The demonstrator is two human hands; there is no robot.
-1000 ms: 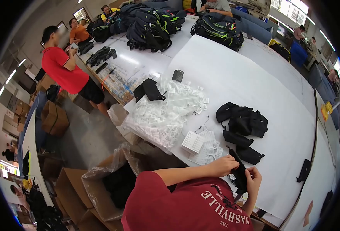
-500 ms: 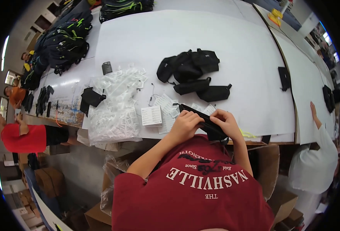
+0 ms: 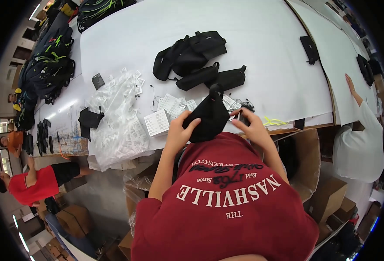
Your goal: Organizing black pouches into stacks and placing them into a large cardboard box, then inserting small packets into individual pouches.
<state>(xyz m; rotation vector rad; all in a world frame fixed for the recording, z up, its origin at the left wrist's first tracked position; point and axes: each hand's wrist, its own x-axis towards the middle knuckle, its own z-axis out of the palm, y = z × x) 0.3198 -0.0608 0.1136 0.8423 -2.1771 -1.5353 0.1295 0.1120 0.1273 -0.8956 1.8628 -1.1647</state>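
Observation:
My left hand [image 3: 180,131] grips a black fabric pouch [image 3: 210,116] at its left side, thumb in front. The pouch is tilted up at the table's front edge, with a loop at its top. To its right, my right hand [image 3: 254,128] is closed, thumb and fingers pinched together. Something small and dark shows between those fingers, but I cannot make it out. Just beyond that hand lies a small heap of black cords [image 3: 247,105]. Printed paper slips [image 3: 171,105] and a small white box [image 3: 157,123] are near my left hand.
More black pouches [image 3: 187,56] lie farther up the white table [image 3: 261,48]. Clear plastic packets [image 3: 118,117] pile up at left, beside another black pouch [image 3: 90,119]. Dark backpacks [image 3: 48,65] are heaped far left. An open carton [image 3: 307,163] stands below the edge. Other people stand left and right.
The black pouch has turned from lying flat between both hands to tilted up in my left hand. My right hand has come away from it. The view has shifted.

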